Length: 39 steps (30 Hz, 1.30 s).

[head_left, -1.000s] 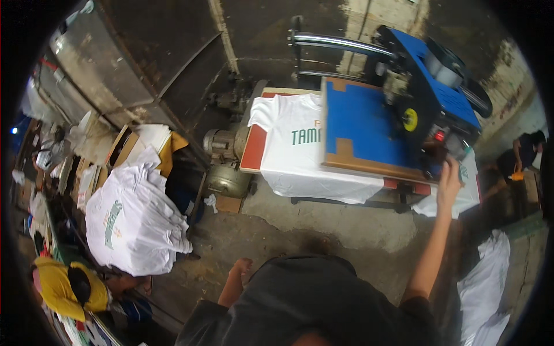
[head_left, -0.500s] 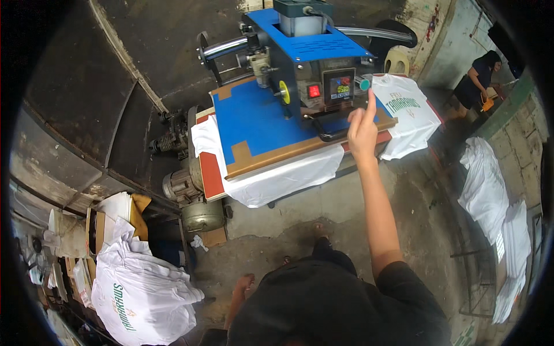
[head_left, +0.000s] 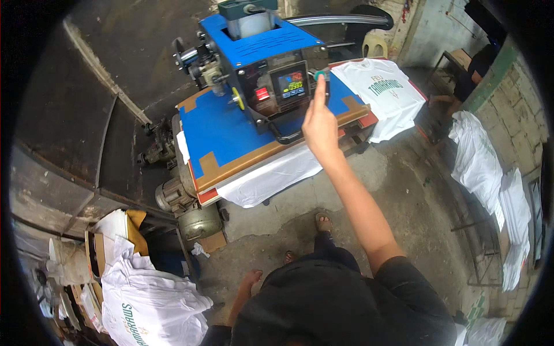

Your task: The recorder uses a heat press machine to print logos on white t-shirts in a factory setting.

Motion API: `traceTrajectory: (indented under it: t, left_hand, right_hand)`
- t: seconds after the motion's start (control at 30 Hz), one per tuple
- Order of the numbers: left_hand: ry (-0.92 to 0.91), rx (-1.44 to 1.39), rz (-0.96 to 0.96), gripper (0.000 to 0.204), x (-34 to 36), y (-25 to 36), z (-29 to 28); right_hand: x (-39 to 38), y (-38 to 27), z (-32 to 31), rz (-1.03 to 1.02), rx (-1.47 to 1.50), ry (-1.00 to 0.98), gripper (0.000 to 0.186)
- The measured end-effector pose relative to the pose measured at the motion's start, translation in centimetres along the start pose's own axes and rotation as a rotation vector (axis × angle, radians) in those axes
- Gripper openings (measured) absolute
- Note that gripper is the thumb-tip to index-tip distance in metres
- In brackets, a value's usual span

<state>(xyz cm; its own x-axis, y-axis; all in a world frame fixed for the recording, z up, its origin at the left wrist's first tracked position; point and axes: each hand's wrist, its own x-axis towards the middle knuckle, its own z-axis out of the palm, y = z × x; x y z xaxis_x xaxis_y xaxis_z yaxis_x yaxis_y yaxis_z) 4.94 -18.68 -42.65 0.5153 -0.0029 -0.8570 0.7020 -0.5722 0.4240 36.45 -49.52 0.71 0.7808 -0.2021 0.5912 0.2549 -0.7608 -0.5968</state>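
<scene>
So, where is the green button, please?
In the head view, the green button is on the press, right of the screen, at the fingertip of the right hand.

At one o'clock, a fingertip of the person's right grip (head_left: 321, 130) covers part of a green button (head_left: 319, 74) on a blue press (head_left: 265, 47); whether the button is pushed in cannot be told. The press's upper housing (head_left: 247, 7) is cropped at twelve o'clock. Its platen (head_left: 222, 124), at eleven, hides most of a white cloth (head_left: 268, 179), leaving mainly a hanging edge. A cream chair (head_left: 376, 45) at one o'clock is partly concealed behind a desk. Just past six, the left grip (head_left: 252, 278) is too small for its fingers to be made out. A white shirt pile (head_left: 153, 294) at seven runs off the lower edge, while objects at eight o'clock (head_left: 43, 282) blur into the rim. Shadow obscures a bystander (head_left: 483, 62) at two.
</scene>
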Motion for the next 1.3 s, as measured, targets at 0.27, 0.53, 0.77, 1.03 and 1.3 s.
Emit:
traceTrajectory:
  t: [0.27, 0.53, 0.77, 1.03, 1.3]
  left_hand:
    - [-0.116, 0.153, -0.035, 0.033, 2.3, 2.2, -1.0]
    - [-0.082, 0.246, 0.131, 0.032, 5.3, 9.5, -0.8]
    - [-0.061, 0.379, 0.319, 0.035, 5.0, 23.6, 7.1]
    - [-0.145, 0.567, 0.625, 0.037, 7.4, 40.2, 15.6]
    - [-0.081, -0.177, 0.542, 0.067, 7.7, 60.3, 19.6]
  right_hand:
    - [-0.5, -1.0, 0.6, -0.017, 0.013, -0.074, 0.075]
    - [-0.8, -1.4, -0.7, -0.042, 0.295, -0.176, 0.076]
    - [-4.5, 5.3, -6.0, -0.217, 0.926, -0.206, 0.052]
    - [-13.5, 30.1, -18.4, 0.420, 0.547, -0.576, 0.025]
    - [-8.6, 43.3, -26.0, 0.886, 0.462, -0.066, 0.021]
